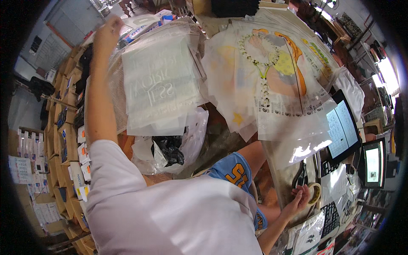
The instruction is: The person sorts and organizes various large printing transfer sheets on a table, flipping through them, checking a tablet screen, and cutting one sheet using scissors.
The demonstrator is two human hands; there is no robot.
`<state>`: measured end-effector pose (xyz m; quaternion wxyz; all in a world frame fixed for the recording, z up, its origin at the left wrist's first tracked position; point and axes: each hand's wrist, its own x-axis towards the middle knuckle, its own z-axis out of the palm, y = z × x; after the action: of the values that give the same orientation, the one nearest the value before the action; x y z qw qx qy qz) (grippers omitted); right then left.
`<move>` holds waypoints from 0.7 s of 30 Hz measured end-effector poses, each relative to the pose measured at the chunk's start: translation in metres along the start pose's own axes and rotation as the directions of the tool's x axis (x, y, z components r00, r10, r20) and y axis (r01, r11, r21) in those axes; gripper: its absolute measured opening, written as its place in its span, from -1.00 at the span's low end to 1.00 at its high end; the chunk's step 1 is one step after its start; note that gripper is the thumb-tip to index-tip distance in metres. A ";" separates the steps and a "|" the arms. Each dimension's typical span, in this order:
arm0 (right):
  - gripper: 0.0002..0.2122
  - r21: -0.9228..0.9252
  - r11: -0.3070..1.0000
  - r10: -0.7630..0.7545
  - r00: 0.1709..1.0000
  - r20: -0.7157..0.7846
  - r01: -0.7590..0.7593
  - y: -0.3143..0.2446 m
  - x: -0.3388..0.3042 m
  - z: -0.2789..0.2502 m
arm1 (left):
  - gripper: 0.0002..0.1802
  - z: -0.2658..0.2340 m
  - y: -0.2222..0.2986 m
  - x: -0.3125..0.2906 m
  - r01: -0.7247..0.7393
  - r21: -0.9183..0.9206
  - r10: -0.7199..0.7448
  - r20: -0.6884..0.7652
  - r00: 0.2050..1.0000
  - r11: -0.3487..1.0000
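My left arm stretches out to the far left, and my left hand (111,27) is blurred beside blue-and-white packages (142,30). Its fingers are too smeared to read. Down at the right, my right hand (298,199) rests at the table edge with its fingers curled together. A roll of tape (315,193) lies against it, and a black-handled tool (301,176), seemingly scissors, is just beyond the fingertips. What the curled fingers hold, if anything, is hidden. Before me lie a stack of translucent sheets with white mirrored lettering (159,80) and printed films with a colourful figure (276,63).
A plastic bag with black contents (170,148) sits below the lettered sheets. To the right stand a tablet (343,127), a second screen (374,165) and a keyboard (330,219). Cardboard bins (66,140) line the left side. Black fabric (233,7) is stacked at the back.
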<state>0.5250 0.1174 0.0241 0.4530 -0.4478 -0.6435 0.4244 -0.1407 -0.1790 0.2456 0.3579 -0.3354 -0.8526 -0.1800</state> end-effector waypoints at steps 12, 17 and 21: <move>-0.80 0.148 0.970 0.192 0.981 0.005 -0.190 -0.012 0.009 0.006 | -0.64 0.210 -0.001 -0.253 0.231 0.142 -0.269 0.399 0.877 0.963; -0.78 -0.225 0.974 -0.010 0.999 -0.037 0.001 -0.030 0.033 -0.015 | -0.64 0.182 0.066 -0.202 0.172 0.062 -0.180 0.498 0.848 0.983; -0.62 -0.744 0.642 -0.290 0.957 -0.015 0.183 -0.057 0.093 -0.016 | -0.64 0.167 0.143 -0.165 0.266 -0.560 -0.026 0.399 0.917 0.785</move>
<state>0.5116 0.1952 0.1010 0.3278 -0.5308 -0.7807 0.0357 -0.0364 -0.0588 0.0205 0.0498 -0.3910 -0.8259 -0.4032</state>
